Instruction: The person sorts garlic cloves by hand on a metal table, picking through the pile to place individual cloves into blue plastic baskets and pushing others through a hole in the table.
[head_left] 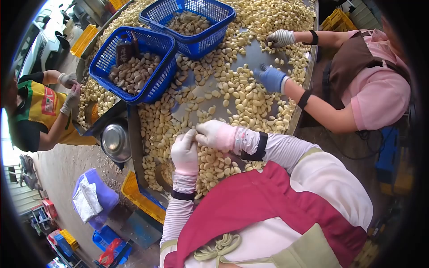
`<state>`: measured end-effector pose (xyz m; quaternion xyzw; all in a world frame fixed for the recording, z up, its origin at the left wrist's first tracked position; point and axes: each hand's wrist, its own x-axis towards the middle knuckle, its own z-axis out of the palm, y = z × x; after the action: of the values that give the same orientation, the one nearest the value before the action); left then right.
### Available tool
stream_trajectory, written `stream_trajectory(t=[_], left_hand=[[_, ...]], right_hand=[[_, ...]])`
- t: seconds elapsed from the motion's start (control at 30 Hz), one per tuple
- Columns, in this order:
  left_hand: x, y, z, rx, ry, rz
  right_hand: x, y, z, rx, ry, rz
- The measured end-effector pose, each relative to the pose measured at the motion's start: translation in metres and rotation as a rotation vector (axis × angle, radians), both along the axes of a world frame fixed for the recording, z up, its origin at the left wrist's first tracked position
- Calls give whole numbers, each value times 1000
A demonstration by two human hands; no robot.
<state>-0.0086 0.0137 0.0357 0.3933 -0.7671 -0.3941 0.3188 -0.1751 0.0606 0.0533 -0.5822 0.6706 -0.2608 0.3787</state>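
Observation:
My left hand point(184, 152), in a white glove with a pink cuff, is closed, fingertips pinched. My right hand point(216, 134), gloved the same way, is closed too and meets the left at the fingertips. Whatever lies between them is too small and covered to make out. Beneath and around both hands, pale cream oval pieces point(213, 163), like large peeled garlic cloves, are spread over a metal table point(190, 111). Beyond my left hand stands a blue basket point(154, 91) of browner pieces with a dark packet or bottle in it.
A second blue basket point(210, 42) of brownish pieces stands behind the first. Co-workers' gloved hands work at right point(271, 78) and far left point(69, 98). A metal bowl point(116, 140) and yellow crate point(140, 196) sit by the table's left edge; a purple-covered stool point(107, 194) is on the floor.

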Motion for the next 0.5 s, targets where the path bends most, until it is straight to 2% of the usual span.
stream_trajectory(t=[0.03,0.1,0.2,0.27,0.37,0.4,0.43,0.5], left_hand=[[0,-1,7,-393,-187,-104],[0,-1,6,-389,-185,-130],[-3,1,4,-250,-241,-235],[-2,3,1,-298,-234,-299],[-8,9,1,-370,-225,-369],[-12,10,4,-362,-207,-397],[-15,11,7,-354,-190,-422],[-18,13,8,-292,-167,-444]], right_hand=[[1,1,1,96,13,81],[-1,5,7,72,12,83],[-12,13,11,128,51,77],[-17,19,11,246,-198,90],[-23,20,-3,322,-345,129],[-27,27,-1,501,-458,40],[-28,31,-7,501,-456,35],[-27,40,-24,216,-321,24]])
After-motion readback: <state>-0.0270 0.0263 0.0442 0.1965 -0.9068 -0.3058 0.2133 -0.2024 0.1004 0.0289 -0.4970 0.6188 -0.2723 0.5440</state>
